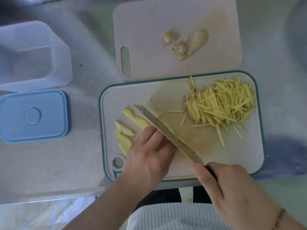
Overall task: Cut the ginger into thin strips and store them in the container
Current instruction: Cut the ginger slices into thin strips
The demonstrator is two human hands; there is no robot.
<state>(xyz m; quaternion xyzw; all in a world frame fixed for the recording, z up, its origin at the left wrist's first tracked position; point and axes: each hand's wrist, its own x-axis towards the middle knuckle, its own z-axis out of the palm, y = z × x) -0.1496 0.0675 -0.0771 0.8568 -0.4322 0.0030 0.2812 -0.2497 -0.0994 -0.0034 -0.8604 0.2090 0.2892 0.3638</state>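
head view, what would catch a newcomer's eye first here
The heap of yellow ginger strips on the right of the teal-rimmed cutting board stands out first. Next comes the knife, slanting across that board, its handle gripped by the right hand while the left hand steadies ginger slices against the blade. At far left sit an open clear container and its blue lid.
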